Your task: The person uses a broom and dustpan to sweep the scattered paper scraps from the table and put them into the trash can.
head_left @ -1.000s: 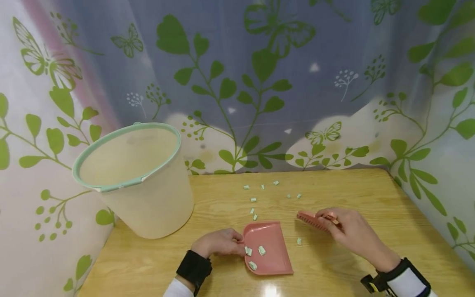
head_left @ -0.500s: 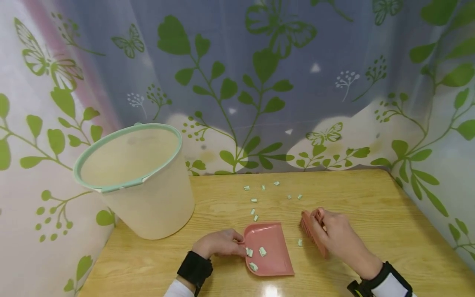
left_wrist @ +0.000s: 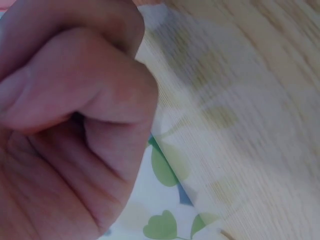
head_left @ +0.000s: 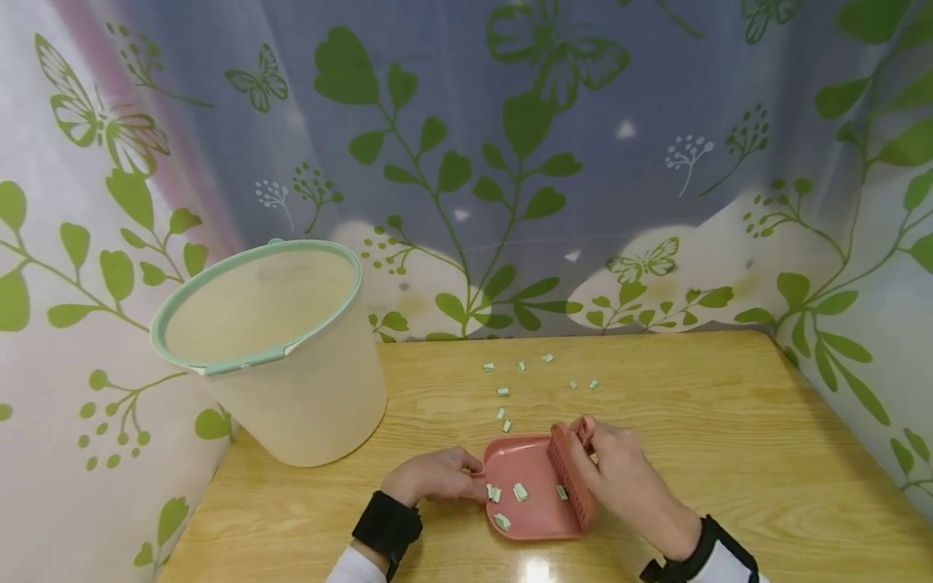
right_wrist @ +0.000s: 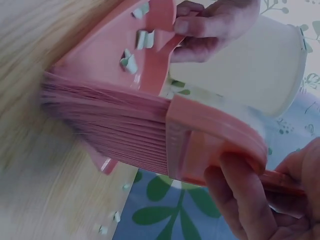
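Note:
A pink dustpan (head_left: 535, 518) lies on the wooden table, its wide lip facing right. My left hand (head_left: 437, 476) grips its short handle from the left. In my right hand (head_left: 619, 470) is a pink hand brush (head_left: 574, 482), bristles down across the dustpan's lip. Several pale green scraps (head_left: 520, 491) lie in the pan, one of them right by the bristles. The right wrist view shows the long pink bristles (right_wrist: 110, 125) and fingers (right_wrist: 245, 190) wrapped round the brush. Curled fingers (left_wrist: 90, 80) of the left hand fill much of the left wrist view.
Several more pale green scraps (head_left: 503, 392) are scattered on the table (head_left: 692, 389) behind the dustpan. A tall translucent bucket (head_left: 321, 405) with a mint rim stands at the back left. A leaf-patterned curtain (head_left: 452, 121) hangs behind the table and along its sides.
My right hand has turned the brush and moved it left, onto the dustpan's lip. The scrap that lay right of the pan is now inside it. The left hand has held still.

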`<state>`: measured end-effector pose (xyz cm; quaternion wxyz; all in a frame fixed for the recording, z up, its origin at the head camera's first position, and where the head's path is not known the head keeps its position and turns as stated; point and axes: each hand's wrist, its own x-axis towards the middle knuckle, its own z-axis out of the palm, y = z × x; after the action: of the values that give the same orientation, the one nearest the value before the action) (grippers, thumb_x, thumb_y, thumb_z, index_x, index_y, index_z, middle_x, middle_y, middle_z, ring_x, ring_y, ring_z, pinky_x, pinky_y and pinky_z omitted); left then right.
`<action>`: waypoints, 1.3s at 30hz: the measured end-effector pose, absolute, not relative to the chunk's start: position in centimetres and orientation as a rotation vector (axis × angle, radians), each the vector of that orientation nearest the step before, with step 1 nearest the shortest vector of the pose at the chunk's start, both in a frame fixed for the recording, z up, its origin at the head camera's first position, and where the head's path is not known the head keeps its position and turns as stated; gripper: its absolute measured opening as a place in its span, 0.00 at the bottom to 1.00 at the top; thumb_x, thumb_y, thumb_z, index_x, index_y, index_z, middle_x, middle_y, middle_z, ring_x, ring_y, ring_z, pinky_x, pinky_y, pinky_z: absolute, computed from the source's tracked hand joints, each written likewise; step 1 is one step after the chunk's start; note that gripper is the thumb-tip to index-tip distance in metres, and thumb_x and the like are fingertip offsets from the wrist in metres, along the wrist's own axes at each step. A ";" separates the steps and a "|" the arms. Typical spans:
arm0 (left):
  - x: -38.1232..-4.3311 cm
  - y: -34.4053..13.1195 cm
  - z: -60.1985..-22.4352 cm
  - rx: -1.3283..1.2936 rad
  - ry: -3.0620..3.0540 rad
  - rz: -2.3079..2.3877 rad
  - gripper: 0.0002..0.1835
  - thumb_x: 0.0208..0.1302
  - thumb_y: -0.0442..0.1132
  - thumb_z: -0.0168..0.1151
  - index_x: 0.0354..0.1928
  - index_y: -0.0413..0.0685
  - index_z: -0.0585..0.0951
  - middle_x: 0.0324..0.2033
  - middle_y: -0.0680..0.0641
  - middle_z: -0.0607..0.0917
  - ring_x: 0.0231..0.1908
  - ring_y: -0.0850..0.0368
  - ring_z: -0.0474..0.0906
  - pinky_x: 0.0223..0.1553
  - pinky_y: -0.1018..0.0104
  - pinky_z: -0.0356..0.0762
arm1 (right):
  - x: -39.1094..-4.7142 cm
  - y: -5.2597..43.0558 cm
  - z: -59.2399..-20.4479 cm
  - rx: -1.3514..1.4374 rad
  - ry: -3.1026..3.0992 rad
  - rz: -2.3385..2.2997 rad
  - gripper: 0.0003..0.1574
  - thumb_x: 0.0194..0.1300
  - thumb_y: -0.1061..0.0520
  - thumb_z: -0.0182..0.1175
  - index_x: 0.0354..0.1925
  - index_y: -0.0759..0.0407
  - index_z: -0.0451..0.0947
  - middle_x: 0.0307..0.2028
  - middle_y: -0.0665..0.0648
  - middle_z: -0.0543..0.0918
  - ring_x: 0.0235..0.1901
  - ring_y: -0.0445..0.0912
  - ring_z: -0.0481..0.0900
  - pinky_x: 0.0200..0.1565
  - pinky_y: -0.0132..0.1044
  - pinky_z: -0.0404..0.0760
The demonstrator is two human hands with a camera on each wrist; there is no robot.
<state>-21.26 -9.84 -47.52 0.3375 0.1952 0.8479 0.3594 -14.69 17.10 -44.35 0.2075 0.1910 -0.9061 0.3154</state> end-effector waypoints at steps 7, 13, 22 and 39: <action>-21.3 -10.0 -47.5 0.492 2.202 0.932 0.06 0.58 0.45 0.69 0.32 0.52 0.84 0.22 0.55 0.69 0.20 0.59 0.60 0.25 0.65 0.55 | -14.8 15.3 -44.1 0.565 -2.505 0.966 0.21 0.74 0.63 0.58 0.24 0.49 0.65 0.19 0.40 0.65 0.19 0.28 0.62 0.21 0.26 0.66; -21.4 -10.2 -47.4 0.502 2.165 0.965 0.05 0.59 0.43 0.68 0.33 0.52 0.85 0.17 0.57 0.65 0.15 0.61 0.53 0.21 0.66 0.50 | -15.5 15.9 -43.7 0.621 -2.487 1.238 0.10 0.75 0.63 0.56 0.33 0.57 0.78 0.26 0.49 0.81 0.23 0.33 0.78 0.22 0.29 0.77; -21.3 -10.1 -47.6 0.467 2.176 0.970 0.08 0.59 0.44 0.70 0.36 0.50 0.86 0.25 0.55 0.71 0.24 0.58 0.63 0.29 0.63 0.57 | -20.3 22.3 -44.0 0.362 -2.379 0.750 0.05 0.70 0.63 0.64 0.44 0.61 0.83 0.29 0.57 0.85 0.16 0.34 0.66 0.18 0.31 0.66; -21.3 -10.3 -47.8 0.472 2.198 0.960 0.10 0.58 0.46 0.70 0.40 0.51 0.87 0.33 0.53 0.76 0.33 0.57 0.70 0.34 0.63 0.63 | -23.5 21.4 -45.6 0.464 -2.502 0.549 0.04 0.67 0.61 0.68 0.40 0.57 0.84 0.24 0.55 0.84 0.22 0.49 0.80 0.23 0.45 0.75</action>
<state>-21.29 -10.27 -47.80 0.3415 0.1814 0.8451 0.3690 -23.48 21.36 -45.56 0.2660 0.1717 -0.9265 0.2034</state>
